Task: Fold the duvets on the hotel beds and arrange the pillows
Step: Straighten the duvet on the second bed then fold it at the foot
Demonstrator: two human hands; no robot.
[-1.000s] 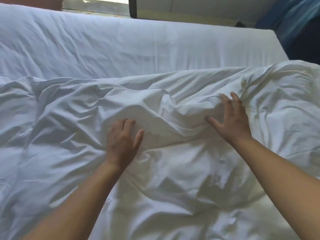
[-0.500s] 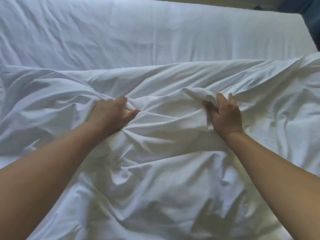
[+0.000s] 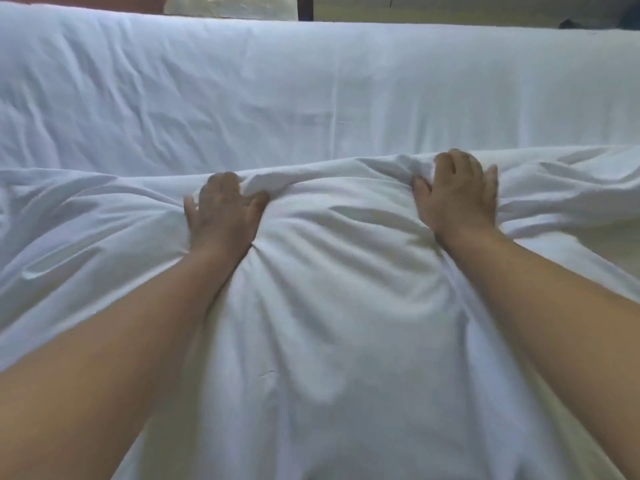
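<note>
1. Duvet (image 3: 332,306), white and bunched, lies on the bed sheet (image 3: 311,91), its far edge running left to right.
2. Left hand (image 3: 221,209) grips that edge, fingers curled into the cloth.
3. Right hand (image 3: 457,192) grips it likewise.

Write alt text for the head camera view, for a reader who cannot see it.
The left hand and right hand each grip the bunched far edge of a white duvet, with both bare forearms reaching forward over it. Beyond the edge lies a lightly creased white sheet covering the bed.
</note>
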